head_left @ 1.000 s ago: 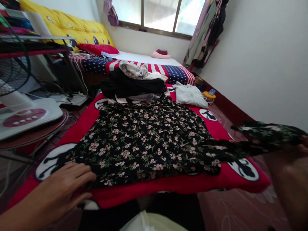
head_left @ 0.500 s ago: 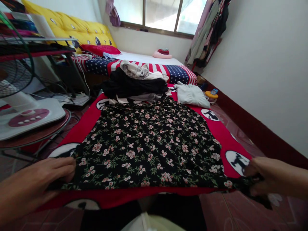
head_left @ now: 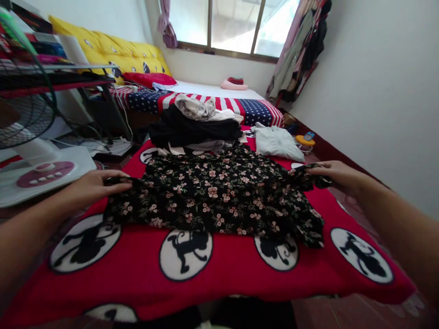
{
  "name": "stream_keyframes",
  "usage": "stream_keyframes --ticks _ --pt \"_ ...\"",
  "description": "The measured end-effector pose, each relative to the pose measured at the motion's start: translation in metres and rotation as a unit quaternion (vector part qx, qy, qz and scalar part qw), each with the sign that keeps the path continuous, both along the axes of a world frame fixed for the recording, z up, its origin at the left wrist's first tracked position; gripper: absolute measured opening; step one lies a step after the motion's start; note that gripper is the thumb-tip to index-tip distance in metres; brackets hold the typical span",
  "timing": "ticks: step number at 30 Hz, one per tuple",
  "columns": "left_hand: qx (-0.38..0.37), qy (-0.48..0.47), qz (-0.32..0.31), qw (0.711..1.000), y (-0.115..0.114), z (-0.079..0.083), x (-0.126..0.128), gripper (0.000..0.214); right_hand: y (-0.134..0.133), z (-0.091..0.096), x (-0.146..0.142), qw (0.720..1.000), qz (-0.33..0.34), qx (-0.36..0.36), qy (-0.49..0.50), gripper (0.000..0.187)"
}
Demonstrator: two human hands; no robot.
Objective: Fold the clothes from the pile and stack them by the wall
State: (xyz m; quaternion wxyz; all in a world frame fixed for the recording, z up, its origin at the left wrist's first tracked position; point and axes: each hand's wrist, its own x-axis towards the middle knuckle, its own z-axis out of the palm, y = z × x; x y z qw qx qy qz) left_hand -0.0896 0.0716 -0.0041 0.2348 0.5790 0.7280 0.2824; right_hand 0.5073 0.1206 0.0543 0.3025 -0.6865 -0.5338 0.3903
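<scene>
A black garment with pink flowers and green leaves (head_left: 212,196) lies across the red blanket (head_left: 144,269), its near part raised and folding over. My left hand (head_left: 106,185) pinches the cloth at its left side, thumb against fingers. At the right side, my right hand (head_left: 334,176) grips a bunched bit of the same cloth, with a short end hanging below the fingers. Which part of the garment each hand holds, I cannot tell. Just beyond the garment is a heap of dark and light clothes (head_left: 199,123).
A folded pale garment (head_left: 277,141) lies at the far right of the blanket. To the left stands a white fan (head_left: 44,169) beside a cluttered desk (head_left: 58,84). Behind is a bed (head_left: 219,89); clothes hang (head_left: 300,50) by the right wall.
Both hands have moved away from me and inward, carrying the garment's near edge toward the clothes heap. More of the red blanket shows in front. The view has tilted slightly.
</scene>
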Motion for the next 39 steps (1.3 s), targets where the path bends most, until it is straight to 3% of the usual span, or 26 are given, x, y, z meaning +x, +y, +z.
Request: stream_keyframes --ticks 3,5,8,10,12,14,18,20,22,25,28,31,34,39 --pt "-0.011 0.034 -0.074 0.997 0.023 -0.022 0.004 0.053 0.029 -0.017 -0.015 0.999 -0.023 -0.017 0.018 0.016" --pt "-0.004 0.139 -0.081 0.987 0.028 -0.031 0.007 0.045 0.041 -0.031 -0.019 0.999 -0.041 -0.019 0.027 0.014" --pt "0.035 0.31 -0.059 0.948 0.021 -0.032 0.017 0.041 0.049 -0.051 -0.017 0.998 -0.051 -0.032 0.024 0.021" --pt "0.096 0.368 -0.067 0.922 0.011 -0.028 0.029 0.039 0.051 -0.061 -0.012 0.996 -0.073 -0.024 0.049 0.025" --pt "0.155 0.356 -0.103 0.916 0.004 -0.023 0.048 0.036 0.052 -0.065 -0.01 0.989 -0.102 0.017 0.108 0.025" --pt "0.18 0.28 -0.173 0.927 0.0 -0.023 0.073 0.033 0.053 -0.065 -0.014 0.977 -0.112 0.066 0.167 0.027" --pt "0.166 0.123 -0.353 0.913 -0.003 -0.038 0.13 0.036 0.05 -0.06 -0.032 0.966 -0.092 0.146 0.193 0.049" --pt "0.15 0.113 -0.4 0.897 -0.004 -0.049 0.151 0.038 0.041 -0.059 -0.034 0.971 -0.072 0.174 0.147 0.056" --pt "0.147 0.125 -0.42 0.887 -0.006 -0.059 0.163 0.039 0.024 -0.059 -0.026 0.982 -0.024 0.174 0.074 0.047" --pt "0.169 0.135 -0.419 0.882 -0.006 -0.07 0.165 0.039 -0.014 -0.06 0.001 0.985 0.078 0.15 -0.033 0.028" --pt "0.185 0.125 -0.413 0.883 -0.004 -0.074 0.164 0.038 -0.059 -0.061 0.029 0.972 0.159 0.138 -0.109 0.035" --pt "0.189 0.103 -0.426 0.879 -0.001 -0.07 0.176 0.036 -0.096 -0.066 0.045 0.959 0.197 0.142 -0.143 0.047" --pt "0.199 0.068 -0.455 0.865 0.002 -0.061 0.207 0.033 -0.116 -0.076 0.049 0.956 0.196 0.148 -0.161 0.055" --pt "0.202 0.047 -0.499 0.842 0.011 -0.04 0.287 0.038 -0.122 -0.099 0.046 0.952 0.194 0.171 -0.165 0.032"
